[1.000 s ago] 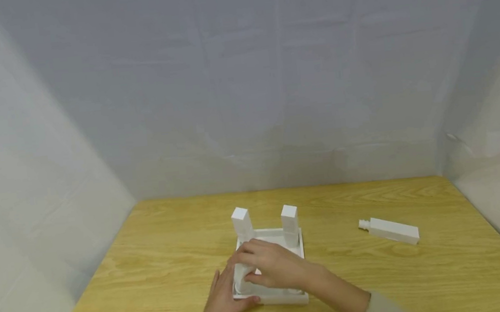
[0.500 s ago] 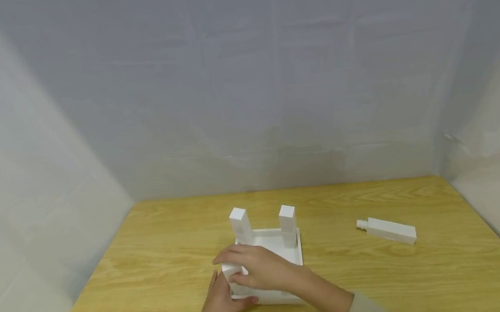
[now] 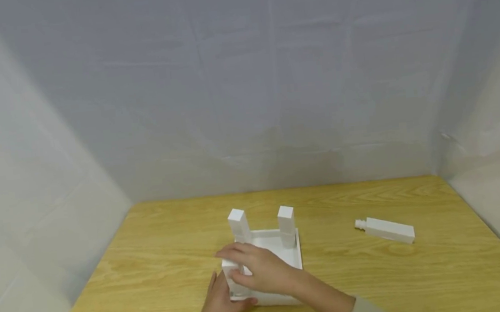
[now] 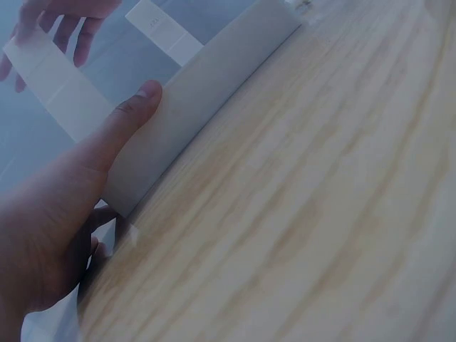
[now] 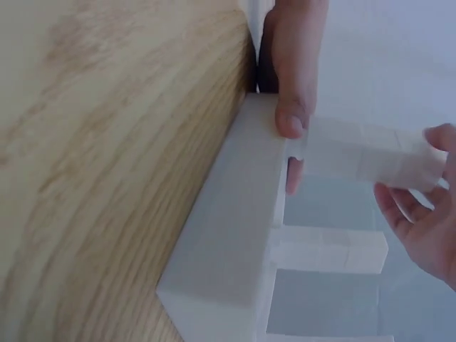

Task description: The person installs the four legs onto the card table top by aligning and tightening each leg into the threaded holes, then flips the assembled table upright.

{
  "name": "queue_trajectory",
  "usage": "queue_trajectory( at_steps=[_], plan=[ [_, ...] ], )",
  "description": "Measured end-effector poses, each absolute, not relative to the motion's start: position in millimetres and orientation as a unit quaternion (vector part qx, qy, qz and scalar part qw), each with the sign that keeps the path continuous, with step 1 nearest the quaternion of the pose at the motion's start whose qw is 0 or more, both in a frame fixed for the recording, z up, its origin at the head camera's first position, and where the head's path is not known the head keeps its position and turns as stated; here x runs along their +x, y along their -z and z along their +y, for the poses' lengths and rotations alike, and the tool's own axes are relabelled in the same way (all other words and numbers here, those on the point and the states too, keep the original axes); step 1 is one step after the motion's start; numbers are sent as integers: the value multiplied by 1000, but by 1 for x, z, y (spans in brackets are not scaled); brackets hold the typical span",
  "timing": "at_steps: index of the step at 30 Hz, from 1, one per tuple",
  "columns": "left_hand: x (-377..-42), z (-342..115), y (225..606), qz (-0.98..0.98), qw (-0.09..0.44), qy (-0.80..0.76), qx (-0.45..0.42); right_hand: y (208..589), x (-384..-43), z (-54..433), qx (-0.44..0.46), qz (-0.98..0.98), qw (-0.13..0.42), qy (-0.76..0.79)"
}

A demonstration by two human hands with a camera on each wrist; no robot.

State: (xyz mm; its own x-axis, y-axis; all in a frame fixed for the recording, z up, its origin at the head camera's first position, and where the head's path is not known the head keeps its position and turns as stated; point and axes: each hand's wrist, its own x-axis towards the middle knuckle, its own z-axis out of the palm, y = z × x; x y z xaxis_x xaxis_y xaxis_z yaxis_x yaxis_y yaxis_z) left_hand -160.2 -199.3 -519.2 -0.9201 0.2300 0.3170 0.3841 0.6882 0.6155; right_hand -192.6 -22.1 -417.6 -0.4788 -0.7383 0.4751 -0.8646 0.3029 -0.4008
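Leg (image 5: 356,152) is standing in right hand's (image 3: 261,269) pinch, left hand (image 3: 220,300) gripping tray (image 5: 222,214); keeping it square should help.

The right hand (image 3: 260,269) sits farther left than a second ago, and the post (image 3: 236,287) in its fingers, leaning right then, now stands nearly upright at the near left.
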Motion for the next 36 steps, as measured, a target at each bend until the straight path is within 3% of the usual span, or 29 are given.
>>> queue_trajectory(
  at_steps=[5,10,24,29,32,36],
  plan=[
    [-160,-198,518,-908,108,367,-168,415,-196,-13,494,-772,-13,-400],
    [-161,-198,516,-906,123,361,-182,418,-202,-10,490,-738,-63,-460],
    [-163,-200,518,-917,117,336,-182,418,-197,-29,379,-806,19,-455],
    [-162,-200,517,-916,93,350,-175,421,-197,-32,383,-816,49,-431],
    [-162,-199,517,-916,89,352,-172,424,-197,-30,403,-795,11,-452],
    [-162,-200,518,-913,91,361,-165,427,-198,-25,414,-742,-87,-520]
  ],
)
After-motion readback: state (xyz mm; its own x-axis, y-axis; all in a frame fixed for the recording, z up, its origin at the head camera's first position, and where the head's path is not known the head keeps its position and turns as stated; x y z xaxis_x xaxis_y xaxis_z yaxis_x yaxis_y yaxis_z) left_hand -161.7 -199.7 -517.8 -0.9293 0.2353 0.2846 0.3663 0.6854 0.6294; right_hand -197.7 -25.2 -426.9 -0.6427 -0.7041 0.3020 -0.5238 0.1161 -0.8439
